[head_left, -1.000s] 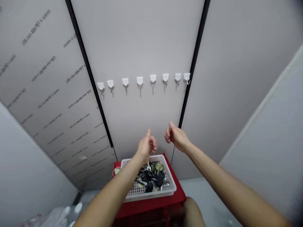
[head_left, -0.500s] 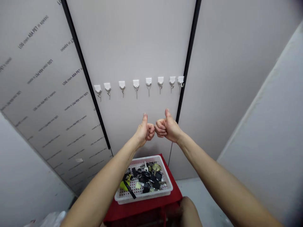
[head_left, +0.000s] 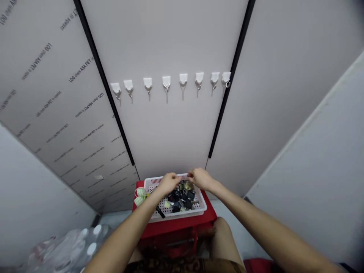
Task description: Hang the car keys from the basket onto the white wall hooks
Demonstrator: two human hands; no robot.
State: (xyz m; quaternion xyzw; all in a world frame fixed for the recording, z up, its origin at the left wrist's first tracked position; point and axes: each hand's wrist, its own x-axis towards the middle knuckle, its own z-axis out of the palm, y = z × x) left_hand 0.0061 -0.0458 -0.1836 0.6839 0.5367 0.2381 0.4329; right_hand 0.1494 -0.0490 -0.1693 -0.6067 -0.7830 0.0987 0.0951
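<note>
Left hand [head_left: 169, 183] and right hand [head_left: 200, 179] were curled over the white basket [head_left: 178, 217] of black-headed keys [head_left: 182, 196], bottom center. Can't tell if either pinched anything.

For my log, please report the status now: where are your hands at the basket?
Left hand, right hand at back rim of white plastic basket, grip unclear. Black-headed keys inside. Nothing between.

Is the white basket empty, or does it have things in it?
Not empty: the white basket holds heaped black keys.
</note>
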